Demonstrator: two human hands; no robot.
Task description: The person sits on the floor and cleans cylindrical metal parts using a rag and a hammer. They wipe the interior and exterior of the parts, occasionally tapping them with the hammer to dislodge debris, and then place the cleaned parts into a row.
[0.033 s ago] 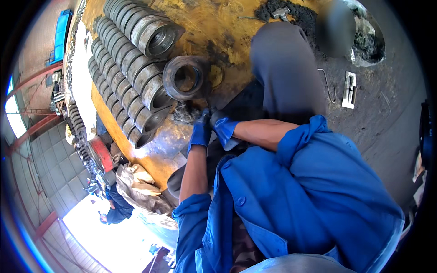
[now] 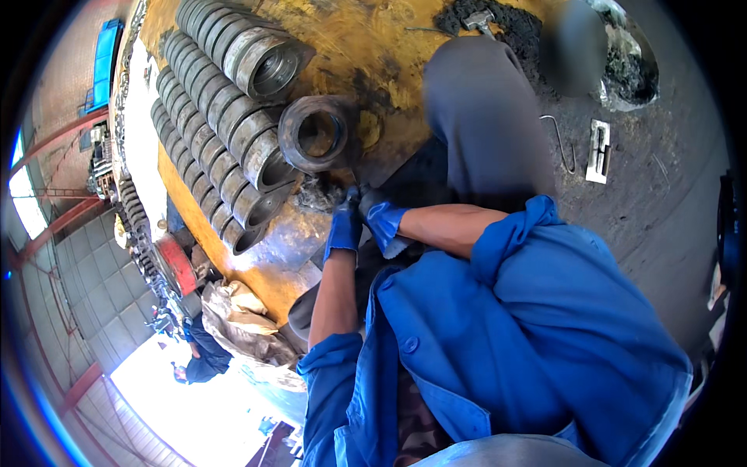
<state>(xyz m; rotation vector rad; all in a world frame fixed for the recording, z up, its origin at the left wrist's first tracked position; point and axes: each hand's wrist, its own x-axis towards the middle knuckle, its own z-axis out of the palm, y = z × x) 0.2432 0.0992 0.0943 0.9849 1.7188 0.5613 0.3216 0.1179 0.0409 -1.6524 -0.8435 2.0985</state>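
My left hand [image 2: 343, 226] and my right hand [image 2: 381, 221], both in blue gloves with dark fingertips, meet between my legs. Their fingers are closed and pressed close together; a thin dark thing seems to run from them toward a metal ring, but I cannot make out what they hold. The thick dark ring [image 2: 290, 138] stands on edge just beyond my fingers, its bore facing me. Grey shavings or fluff [image 2: 317, 194] lie beside my left fingertips. Left of the ring, several rows of grey metal cylinders [image 2: 257, 152] lie on their sides, packed together.
A yellow, stained plate [image 2: 381, 39] lies under the cylinders. A hammer-like metal tool [image 2: 478, 19] rests by black grit at the top. To the right are a hooked wire [image 2: 562, 146] and a slotted metal piece [image 2: 597, 152]. A plastic sack [image 2: 245, 323] and another person [image 2: 206, 354] appear lower left.
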